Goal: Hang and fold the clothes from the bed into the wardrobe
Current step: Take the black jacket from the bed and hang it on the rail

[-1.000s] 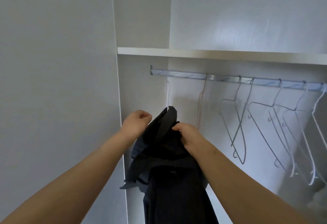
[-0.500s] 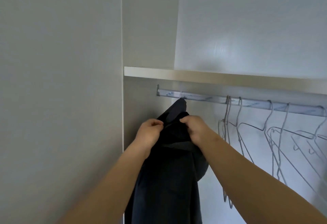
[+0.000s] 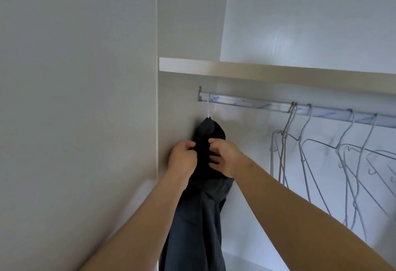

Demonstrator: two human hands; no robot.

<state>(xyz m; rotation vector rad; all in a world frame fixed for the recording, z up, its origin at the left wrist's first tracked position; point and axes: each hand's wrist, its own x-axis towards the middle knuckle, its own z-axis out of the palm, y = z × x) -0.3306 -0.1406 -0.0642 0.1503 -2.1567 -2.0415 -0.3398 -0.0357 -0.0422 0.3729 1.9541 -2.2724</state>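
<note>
My left grip (image 3: 182, 159) is closed on the dark clothing (image 3: 197, 217). The fingers are curled in and pinch the cloth at its left edge, near the top. My right grip (image 3: 224, 157) holds the same cloth from the other side. Its thumb is on top and its fingers are below, with a fold of cloth between them. My two grips are close together, with only a thin strip of dark cloth showing between them.

The dark clothing is inside the wardrobe, at the far left. Its top comes to a point just above my grips. A thin white hanger hook (image 3: 208, 111) sticks out of that point and goes up to the metal rail (image 3: 267, 106), right by the rail's left end. The rest of that hanger is hidden under the cloth. The cloth hangs down between my arms and runs off the bottom of the picture. It is just beside the wardrobe's side wall (image 3: 177, 103). I cannot tell if it touches.

Further right on the rail hang thin wire hangers (image 3: 282, 155). They are well apart from the dark clothing. Some are tilted and look blurry. A pale shelf (image 3: 278, 73) sits just above the rail. A big plain panel (image 3: 75, 99) fills the left side.
</note>
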